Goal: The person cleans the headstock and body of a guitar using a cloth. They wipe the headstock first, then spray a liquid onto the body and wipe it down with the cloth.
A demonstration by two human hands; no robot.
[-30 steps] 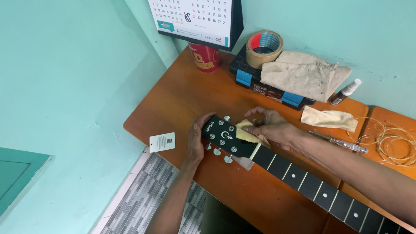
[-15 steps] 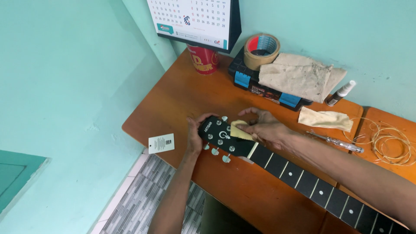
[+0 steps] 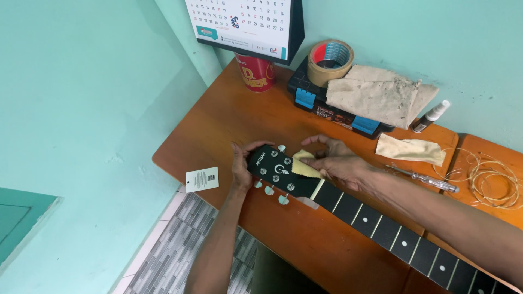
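Note:
A black guitar headstock [image 3: 274, 170] with silver tuning pegs lies over the orange wooden table [image 3: 229, 114], its dark fretted neck [image 3: 392, 228] running to the lower right. My left hand [image 3: 241, 166] grips the headstock's tip from the left. My right hand [image 3: 335, 162] presses a small yellow cloth [image 3: 303, 165] onto the headstock's face near the nut. A white paper tag [image 3: 202, 179] hangs off the table edge beside my left hand.
At the back stand a red cup [image 3: 257, 72], a black and blue tool case [image 3: 327, 106] with a tape roll [image 3: 330, 55] and a dirty rag [image 3: 381, 94] on it. A small spray bottle [image 3: 431, 116], another cloth [image 3: 409, 148], a screwdriver [image 3: 422, 178] and coiled strings [image 3: 493, 179] lie right.
My right hand and the yellow cloth have shifted slightly along the headstock face. The left hand keeps its grip on the tip.

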